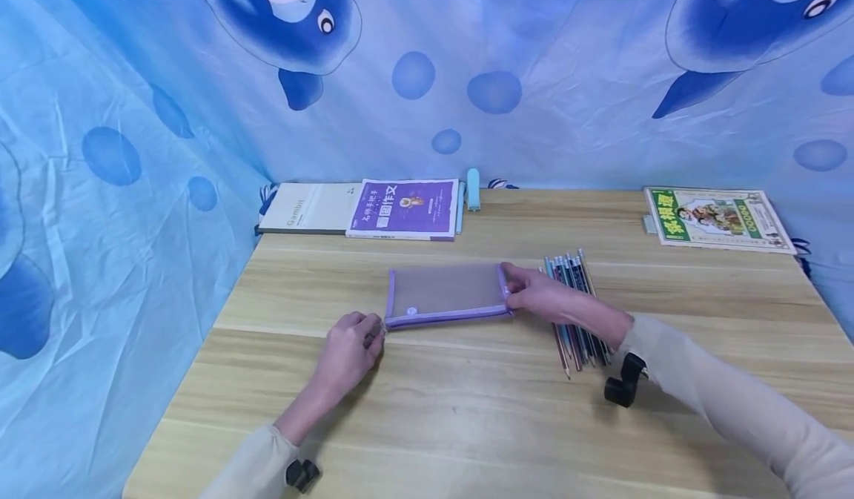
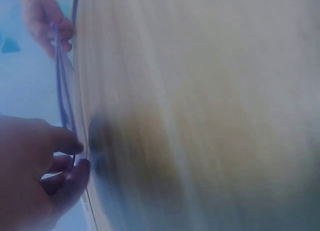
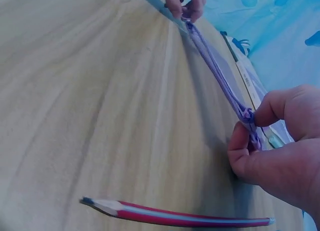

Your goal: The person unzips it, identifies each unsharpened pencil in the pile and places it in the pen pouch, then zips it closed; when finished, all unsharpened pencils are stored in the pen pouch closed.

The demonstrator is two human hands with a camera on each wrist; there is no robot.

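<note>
A see-through pencil pouch with purple edging is held between both hands over the middle of the table. My left hand pinches its near left corner, at the end of the zipper edge. With thumb and fingers, my right hand grips the pouch's right edge. In the right wrist view the purple zipper edge runs from one hand to the other. Several pencils lie in a bunch under and beside the right wrist. One red-striped pencil shows close by in the right wrist view.
At the back left lie a pale Gambit book and a purple book, with a light blue capped item beside them. A green-and-yellow booklet is at the back right. Blue dolphin-print cloth hangs behind the wooden table.
</note>
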